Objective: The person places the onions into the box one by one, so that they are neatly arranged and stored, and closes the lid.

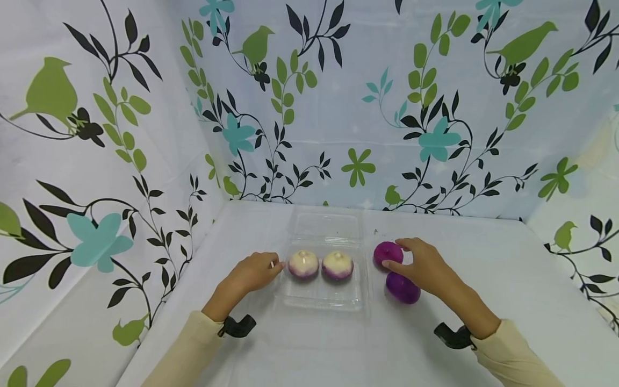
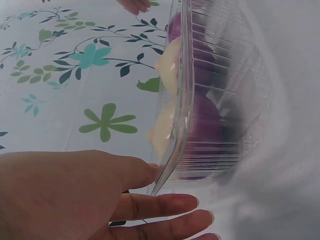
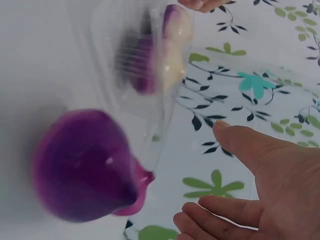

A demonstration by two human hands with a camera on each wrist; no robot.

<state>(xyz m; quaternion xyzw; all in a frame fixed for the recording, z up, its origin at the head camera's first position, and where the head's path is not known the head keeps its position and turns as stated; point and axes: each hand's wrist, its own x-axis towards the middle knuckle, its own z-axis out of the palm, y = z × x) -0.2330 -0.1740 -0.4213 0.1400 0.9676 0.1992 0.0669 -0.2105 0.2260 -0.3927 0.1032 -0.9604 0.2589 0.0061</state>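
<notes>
A clear plastic clamshell container (image 1: 321,302) lies with its lid folded back. Inside it, side by side, sit two round, onion-like vegetables, a left one (image 1: 303,265) and a right one (image 1: 337,266), cream above and purple below. My left hand (image 1: 256,270) is at the container's left edge; in the left wrist view its thumb and fingers pinch the rim corner (image 2: 172,170). Right of the container rest a magenta onion-like piece (image 1: 387,255) and a darker purple one (image 1: 403,288). Over them hovers my right hand (image 1: 427,269), thumb and fingers spread apart, holding nothing.
The container's lid (image 1: 326,223) lies flat behind the tray half. White cloth covers the table (image 1: 309,349). Printed leaf-and-bird curtains (image 1: 358,107) close in the back and both sides. Each wrist carries a black strap mount (image 1: 237,326).
</notes>
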